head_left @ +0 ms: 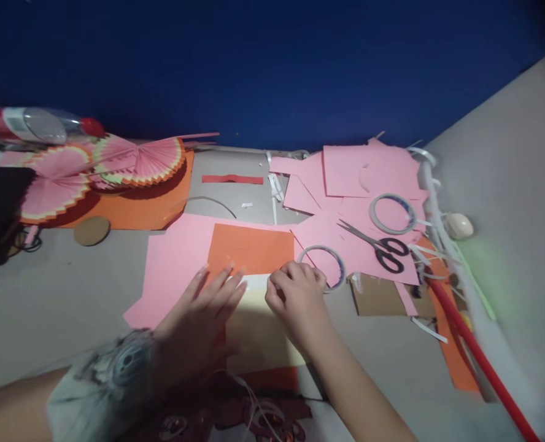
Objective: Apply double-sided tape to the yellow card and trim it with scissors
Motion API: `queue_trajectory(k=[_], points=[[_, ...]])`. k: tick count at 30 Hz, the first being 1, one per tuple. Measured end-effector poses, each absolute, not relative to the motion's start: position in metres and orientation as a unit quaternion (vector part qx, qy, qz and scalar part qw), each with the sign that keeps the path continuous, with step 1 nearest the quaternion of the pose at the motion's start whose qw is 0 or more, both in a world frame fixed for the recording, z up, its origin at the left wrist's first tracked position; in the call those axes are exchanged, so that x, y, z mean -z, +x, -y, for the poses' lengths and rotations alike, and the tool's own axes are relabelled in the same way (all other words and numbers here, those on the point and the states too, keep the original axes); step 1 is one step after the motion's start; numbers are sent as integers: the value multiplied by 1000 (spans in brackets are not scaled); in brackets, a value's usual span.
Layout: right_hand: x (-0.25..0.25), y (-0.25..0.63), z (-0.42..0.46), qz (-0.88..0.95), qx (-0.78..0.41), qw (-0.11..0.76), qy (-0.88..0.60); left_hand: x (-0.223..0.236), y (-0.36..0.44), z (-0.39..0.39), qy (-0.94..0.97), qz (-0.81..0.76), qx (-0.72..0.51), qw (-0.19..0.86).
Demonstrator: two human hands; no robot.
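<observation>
My left hand (203,316) lies flat with its fingers outstretched, fingertips on an orange paper sheet (254,248) and by a white strip (256,282). Between my hands that strip runs along the top of a pale yellow sheet (258,334). My right hand (300,301) is closed at the strip's right end, fingers curled together; whatever they pinch is hidden. Under the orange sheet spreads a large pink paper (166,267). A tape roll (340,265) sits just beyond my right knuckles, with open-bladed scissors (374,244) further right.
Pink paper scraps (346,175) and another tape roll (372,215) lie at the back right. Pleated paper fans (139,161) and a plastic bottle (46,124) occupy the back left. A red stick (479,362) slants along the right side, near the grey wall (516,184).
</observation>
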State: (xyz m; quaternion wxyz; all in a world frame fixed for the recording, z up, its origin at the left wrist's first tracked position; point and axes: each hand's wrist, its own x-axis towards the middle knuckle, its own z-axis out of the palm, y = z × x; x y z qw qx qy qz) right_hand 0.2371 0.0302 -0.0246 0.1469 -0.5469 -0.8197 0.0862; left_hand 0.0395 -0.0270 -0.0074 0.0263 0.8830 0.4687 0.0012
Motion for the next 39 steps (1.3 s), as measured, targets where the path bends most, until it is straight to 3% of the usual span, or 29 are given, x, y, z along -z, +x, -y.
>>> queue_trajectory(k=[6, 11, 22, 26, 31, 39], points=[[24, 238, -30, 825, -86, 144, -539, 19, 50, 3, 915, -390, -28, 95], [23, 239, -29, 826, -91, 147, -536, 17, 31, 18, 891, -442, -43, 95], [13, 236, -26, 849, -35, 115, -515, -14, 32, 43, 851, -525, -18, 3], [5, 235, -25, 861, -12, 86, -502, 3, 48, 29, 905, -422, -49, 26], [1, 236, -25, 855, 7, 66, -515, 33, 49, 20, 899, -434, -54, 27], [-1, 237, -28, 842, -12, 78, -533, 32, 47, 23, 896, -439, -42, 38]])
